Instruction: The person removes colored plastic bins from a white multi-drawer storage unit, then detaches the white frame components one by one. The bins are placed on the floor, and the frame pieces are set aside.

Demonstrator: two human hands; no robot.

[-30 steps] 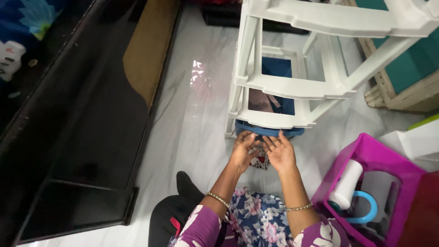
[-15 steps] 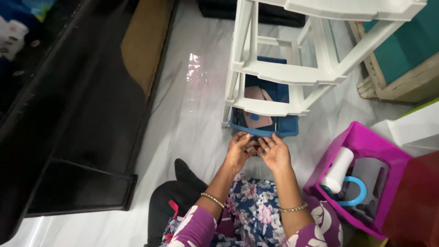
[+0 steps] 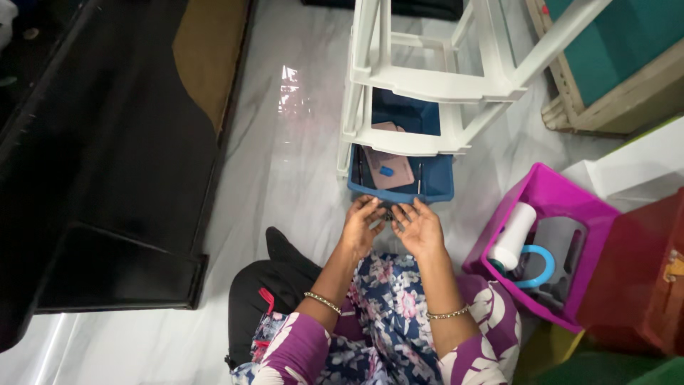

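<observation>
My left hand point(image 3: 363, 224) and my right hand point(image 3: 419, 228) meet just in front of a blue drawer point(image 3: 434, 189) that sticks out of the bottom of a white plastic rack point(image 3: 427, 82). Both hands pinch a small dark object point(image 3: 388, 212) between their fingertips; what it is stays unclear. Inside the drawer lie a pinkish flat pouch point(image 3: 392, 171) with a small blue piece on it and thin dark tools along the sides. My lap in floral cloth is right below the hands.
A magenta bin point(image 3: 563, 196) at my right holds a white roll point(image 3: 514, 235) and a blue ring point(image 3: 536, 267). A red box point(image 3: 634, 278) stands beyond it. A long black cabinet point(image 3: 107, 178) runs along the left. The floor is white marble.
The view has tilted so the rack sits higher in frame. The blue drawer now stands further out, showing its contents. My hands have drawn back slightly toward my lap.
</observation>
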